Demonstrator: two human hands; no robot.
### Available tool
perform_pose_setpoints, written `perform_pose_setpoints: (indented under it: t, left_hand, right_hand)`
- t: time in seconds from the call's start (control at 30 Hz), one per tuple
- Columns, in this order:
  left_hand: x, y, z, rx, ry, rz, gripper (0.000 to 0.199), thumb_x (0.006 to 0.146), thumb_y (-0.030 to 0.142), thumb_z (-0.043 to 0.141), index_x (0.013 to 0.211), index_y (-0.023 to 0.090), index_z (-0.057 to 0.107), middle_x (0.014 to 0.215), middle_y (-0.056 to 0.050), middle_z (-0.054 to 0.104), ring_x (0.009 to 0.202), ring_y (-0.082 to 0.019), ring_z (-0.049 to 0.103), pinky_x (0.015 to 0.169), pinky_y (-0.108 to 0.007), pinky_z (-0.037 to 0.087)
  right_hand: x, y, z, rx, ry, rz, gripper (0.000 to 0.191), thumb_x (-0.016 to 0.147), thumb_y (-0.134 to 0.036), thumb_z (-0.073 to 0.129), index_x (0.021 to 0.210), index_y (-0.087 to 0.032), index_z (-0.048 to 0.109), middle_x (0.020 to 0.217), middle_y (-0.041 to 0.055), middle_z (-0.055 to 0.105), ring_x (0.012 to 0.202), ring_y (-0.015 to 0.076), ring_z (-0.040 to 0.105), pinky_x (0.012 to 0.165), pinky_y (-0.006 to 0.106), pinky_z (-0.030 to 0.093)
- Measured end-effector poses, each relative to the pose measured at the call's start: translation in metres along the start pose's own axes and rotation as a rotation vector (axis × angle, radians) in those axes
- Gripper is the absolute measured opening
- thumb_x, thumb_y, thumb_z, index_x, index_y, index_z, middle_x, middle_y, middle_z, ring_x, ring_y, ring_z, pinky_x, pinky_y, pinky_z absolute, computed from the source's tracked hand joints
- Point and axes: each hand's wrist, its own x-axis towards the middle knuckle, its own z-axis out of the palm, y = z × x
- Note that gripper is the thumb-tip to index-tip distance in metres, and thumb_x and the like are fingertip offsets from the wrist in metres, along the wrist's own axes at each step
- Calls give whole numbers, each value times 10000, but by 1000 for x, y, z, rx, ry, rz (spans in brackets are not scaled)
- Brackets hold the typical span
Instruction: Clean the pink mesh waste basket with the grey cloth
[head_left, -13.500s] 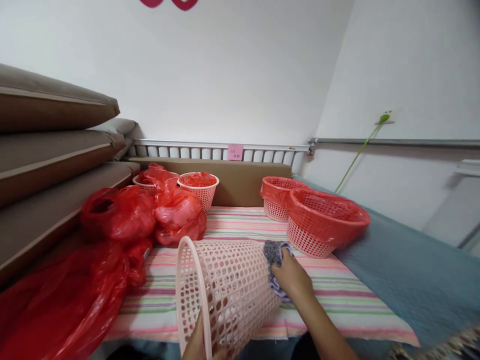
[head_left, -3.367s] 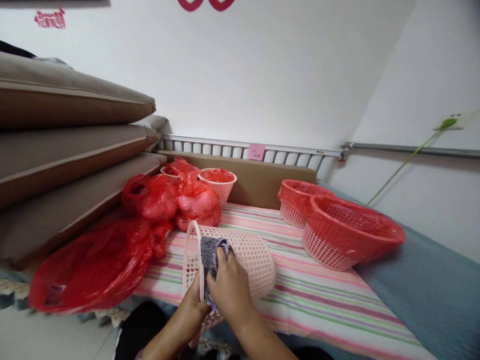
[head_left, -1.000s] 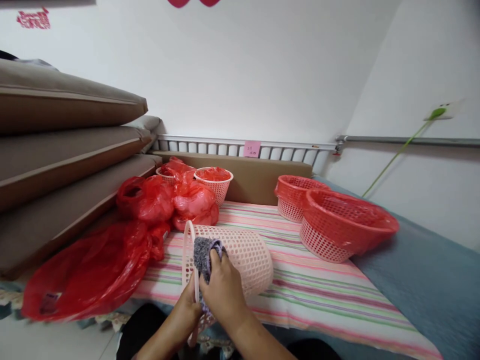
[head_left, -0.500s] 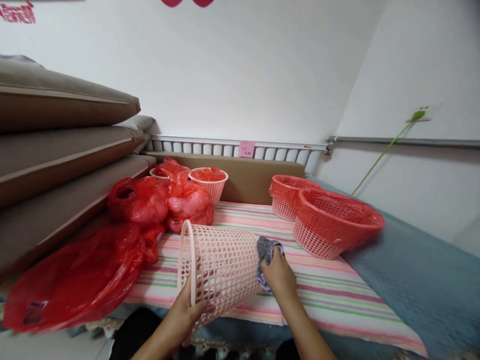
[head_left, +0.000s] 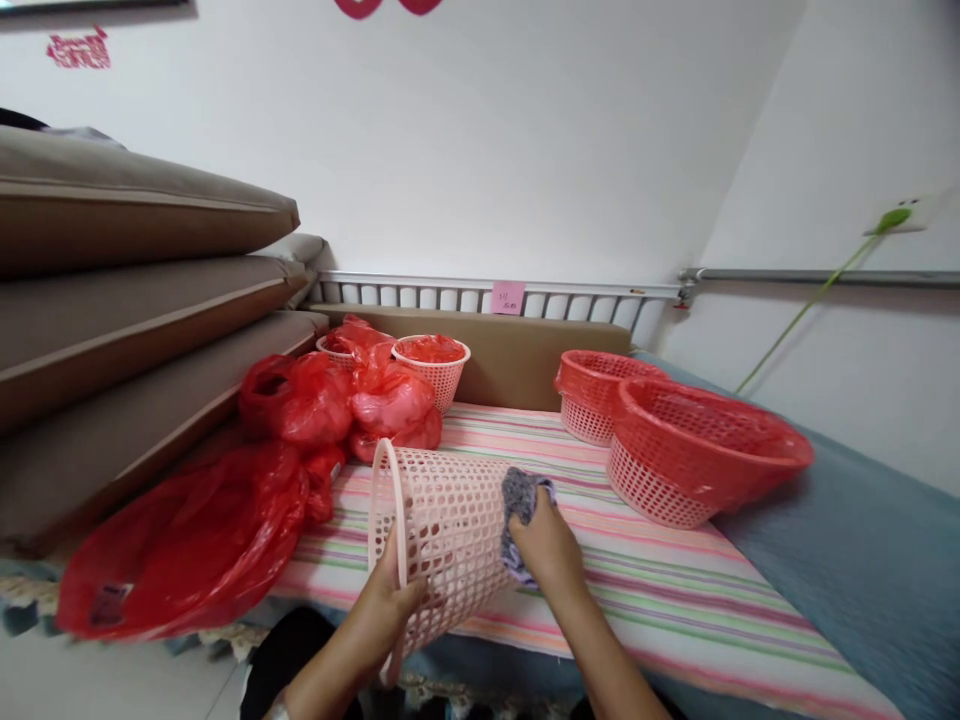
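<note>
A pale pink perforated plastic basket lies tilted on its side in front of me, its open rim toward the left. My left hand grips the rim, thumb outside and the other fingers partly hidden inside. In my right hand is a grey cloth with a purple edge, pressed against the basket's base end at the right. Beneath the basket spreads a striped cloth.
Red plastic bags and a flat red bag lie at left, beside stacked cushions. A bag-lined basket stands behind them. Two red-lined baskets, the larger one nearer, stand at right. A radiator runs along the wall.
The cloth in my right hand has shifted slightly left over the basket's base end. My left hand keeps its hold on the rim. The view has turned a little to the left.
</note>
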Motion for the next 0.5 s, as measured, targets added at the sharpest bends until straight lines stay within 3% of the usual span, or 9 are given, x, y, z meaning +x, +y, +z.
perform_pose_setpoints:
  t: [0.1, 0.23, 0.4, 0.5]
  left_hand:
    - [-2, -2, 1, 28, -16, 12, 959, 727, 231, 618, 1458, 279, 0, 1447, -138, 371, 1211, -322, 475, 896, -435, 468]
    - [1, -7, -2, 101, 55, 141, 908, 667, 180, 664, 1444, 229, 198, 1440, -107, 401, 1296, -307, 382, 1070, -420, 318]
    - [1, -15, -9, 141, 84, 202, 848, 662, 189, 664, 1418, 208, 283, 1434, -104, 411, 1351, -308, 289, 1123, -425, 215]
    - [-1, -16, -10, 103, 26, 112, 879, 714, 216, 624, 1452, 248, 146, 1444, -109, 391, 1329, -321, 325, 1052, -462, 333]
  right_hand:
    - [-27, -47, 1, 60, 12, -196, 472, 802, -260, 479, 1261, -157, 442, 1130, 127, 593, 970, 217, 593, 775, 278, 432]
    - [-67, -94, 2, 137, 41, -493, 422, 749, -240, 524, 1167, -184, 521, 1089, 107, 596, 954, 218, 583, 806, 288, 438]
    - [-77, -98, 3, 100, 63, -548, 385, 749, -236, 534, 1132, -196, 529, 1061, 103, 577, 941, 222, 572, 805, 307, 442]
    - [-59, -79, 4, -7, 59, -476, 397, 760, -244, 539, 1155, -211, 510, 1044, 94, 574, 929, 219, 572, 784, 305, 439]
